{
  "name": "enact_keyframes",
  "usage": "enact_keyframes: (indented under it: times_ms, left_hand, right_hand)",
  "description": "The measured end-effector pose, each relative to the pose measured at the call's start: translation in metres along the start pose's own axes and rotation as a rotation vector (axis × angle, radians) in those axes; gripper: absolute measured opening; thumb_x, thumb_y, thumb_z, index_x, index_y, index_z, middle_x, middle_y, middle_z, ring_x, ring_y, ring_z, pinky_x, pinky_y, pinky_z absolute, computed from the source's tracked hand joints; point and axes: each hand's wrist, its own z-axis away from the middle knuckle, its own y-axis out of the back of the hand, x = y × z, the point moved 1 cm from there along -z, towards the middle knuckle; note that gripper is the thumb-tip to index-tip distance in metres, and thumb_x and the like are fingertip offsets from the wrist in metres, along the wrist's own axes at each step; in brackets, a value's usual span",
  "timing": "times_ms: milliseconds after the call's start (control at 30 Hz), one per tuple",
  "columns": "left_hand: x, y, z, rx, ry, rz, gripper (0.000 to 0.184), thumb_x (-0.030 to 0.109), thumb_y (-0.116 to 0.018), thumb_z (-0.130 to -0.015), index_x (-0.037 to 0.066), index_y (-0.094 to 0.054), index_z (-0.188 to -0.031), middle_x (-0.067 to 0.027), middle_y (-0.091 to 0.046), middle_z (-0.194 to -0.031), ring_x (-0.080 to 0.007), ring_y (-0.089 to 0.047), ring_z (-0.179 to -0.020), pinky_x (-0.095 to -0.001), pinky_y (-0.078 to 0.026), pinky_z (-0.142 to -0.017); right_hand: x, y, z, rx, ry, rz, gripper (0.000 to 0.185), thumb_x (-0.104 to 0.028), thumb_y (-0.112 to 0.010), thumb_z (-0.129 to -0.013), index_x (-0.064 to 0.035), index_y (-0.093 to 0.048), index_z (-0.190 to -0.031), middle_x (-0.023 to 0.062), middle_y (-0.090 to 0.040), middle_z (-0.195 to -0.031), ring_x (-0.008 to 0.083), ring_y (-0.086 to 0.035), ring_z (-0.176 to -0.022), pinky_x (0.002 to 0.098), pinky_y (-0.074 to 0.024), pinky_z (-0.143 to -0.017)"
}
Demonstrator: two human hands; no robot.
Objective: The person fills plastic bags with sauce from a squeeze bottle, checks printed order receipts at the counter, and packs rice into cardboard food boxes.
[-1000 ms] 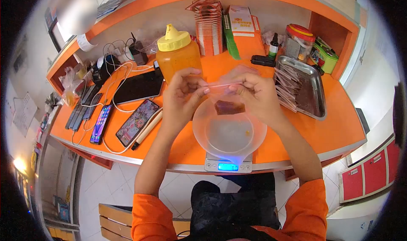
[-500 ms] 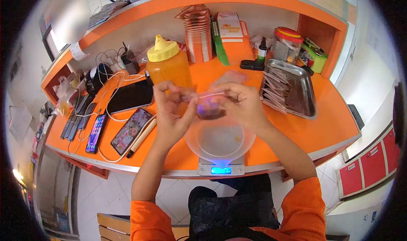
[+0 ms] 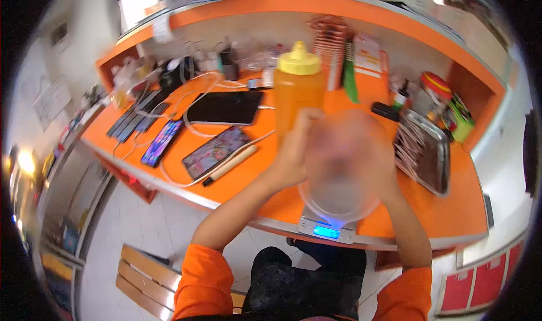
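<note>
A round blur covers the space between my hands, so what they hold cannot be made out. My left hand (image 3: 294,152) is at the left edge of the blur, in front of the yellow-capped squeeze bottle (image 3: 298,89); its fingers are smeared. On the other side, my right hand (image 3: 385,166) is mostly hidden by the same blur. Below and between them, a translucent bowl (image 3: 334,202) rests on a small digital scale (image 3: 345,234) with a lit blue display.
Phones (image 3: 217,153), a tablet (image 3: 223,108), a pen-like stick (image 3: 232,164) and white cables lie on the left. To the right are a metal tray (image 3: 432,157) with several small packets (image 3: 411,149), a black object (image 3: 385,111) and a red-lidded jar (image 3: 433,92). Stacked orange-white cartons (image 3: 330,53) stand behind.
The view has swung, shifting the table and bottle rightward in the picture. The thin clear film and dark piece seen earlier at my fingers are now lost in blur.
</note>
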Motion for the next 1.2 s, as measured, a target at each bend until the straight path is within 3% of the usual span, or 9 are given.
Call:
enact_keyframes:
  times_ms: [233,433,533,600,667,733,900,1100,1200]
  left_hand:
    - [-0.002,0.007,-0.002,0.06,-0.061,-0.113,0.035,0.002,-0.062,-0.075,0.003,-0.035,-0.097,-0.0135,-0.054,-0.094,-0.014,-0.057,-0.075,-0.0248,-0.048,-0.063]
    - [-0.005,0.032,-0.012,0.363,-0.36,-0.372,0.022,-0.003,-0.059,-0.071,0.003,-0.046,-0.089,-0.0091,-0.056,-0.088,-0.0126,-0.055,-0.071,-0.023,-0.046,-0.06]
    - [-0.004,0.042,-0.008,0.476,-0.451,-0.482,0.018,-0.006,-0.055,-0.069,0.003,-0.049,-0.083,-0.008,-0.055,-0.085,-0.0112,-0.051,-0.068,-0.0217,-0.042,-0.056]
    - [-0.007,0.05,-0.01,0.547,-0.466,-0.512,0.016,-0.006,-0.053,-0.068,0.004,-0.049,-0.08,-0.007,-0.054,-0.083,-0.0104,-0.049,-0.066,-0.0208,-0.039,-0.053]
    - [-0.009,0.055,-0.013,0.585,-0.432,-0.515,0.017,-0.006,-0.053,-0.067,0.004,-0.048,-0.08,-0.0071,-0.051,-0.078,-0.0142,-0.05,-0.064,-0.0233,-0.038,-0.051]
    - [-0.01,0.057,-0.012,0.602,-0.413,-0.518,0.017,-0.006,-0.052,-0.066,0.004,-0.047,-0.08,-0.0071,-0.049,-0.075,-0.0162,-0.051,-0.063,-0.0247,-0.037,-0.051]
    - [-0.009,0.059,-0.014,0.587,-0.438,-0.554,0.017,-0.008,-0.052,-0.065,0.003,-0.048,-0.078,-0.0077,-0.049,-0.075,-0.0169,-0.051,-0.064,-0.0249,-0.039,-0.053]
    - [-0.009,0.058,-0.014,0.585,-0.467,-0.569,0.017,-0.008,-0.052,-0.065,0.004,-0.047,-0.077,-0.0071,-0.051,-0.078,-0.0157,-0.049,-0.067,-0.0233,-0.038,-0.054]
    - [-0.01,0.061,-0.013,0.587,-0.465,-0.571,0.017,-0.008,-0.052,-0.066,0.004,-0.047,-0.076,-0.0064,-0.053,-0.079,-0.015,-0.049,-0.068,-0.0226,-0.037,-0.053]
  right_hand:
    - [-0.013,0.042,-0.011,-0.091,-0.086,0.087,0.003,-0.002,-0.056,-0.077,0.0001,-0.058,-0.078,0.0049,-0.061,-0.074,0.0072,-0.056,-0.068,0.0199,-0.0441,-0.058]
    - [0.022,0.18,-0.065,0.459,-0.006,0.356,0.007,-0.004,-0.054,-0.079,-0.0006,-0.06,-0.081,0.0026,-0.06,-0.075,0.0072,-0.053,-0.066,0.0193,-0.041,-0.059]
    - [0.095,0.257,-0.072,0.388,-0.072,0.646,0.009,-0.003,-0.055,-0.076,-0.0016,-0.062,-0.082,0.0009,-0.058,-0.073,0.0077,-0.052,-0.069,0.0199,-0.0407,-0.062]
    - [0.154,0.285,-0.061,0.268,0.169,0.951,0.009,-0.005,-0.058,-0.073,-0.0026,-0.063,-0.079,0.0016,-0.058,-0.07,0.009,-0.053,-0.067,0.0214,-0.0418,-0.06]
    - [0.192,0.289,-0.044,0.103,-0.203,0.562,0.011,-0.01,-0.06,-0.07,-0.0028,-0.063,-0.077,0.0054,-0.061,-0.069,0.0139,-0.056,-0.063,0.0255,-0.0436,-0.058]
    - [0.189,0.267,-0.031,0.022,-0.232,0.975,0.011,-0.007,-0.058,-0.07,0.0023,-0.061,-0.076,0.0096,-0.06,-0.069,0.0142,-0.057,-0.07,0.0267,-0.0443,-0.065]
    - [0.141,0.19,-0.043,0.19,-0.011,0.98,0.021,-0.017,-0.065,-0.067,0.0003,-0.062,-0.08,0.0157,-0.06,-0.079,0.0246,-0.059,-0.074,0.0317,-0.0457,-0.067]
    - [0.124,0.063,-0.068,-0.409,-0.182,0.796,0.027,-0.02,-0.063,-0.07,-0.0007,-0.062,-0.089,0.0169,-0.06,-0.088,0.0275,-0.059,-0.081,0.0322,-0.0447,-0.073]
    - [0.135,0.028,-0.073,-0.535,-0.002,0.95,0.03,-0.022,-0.062,-0.07,-0.0012,-0.061,-0.092,0.0175,-0.06,-0.091,0.0286,-0.059,-0.079,0.0329,-0.0455,-0.072]
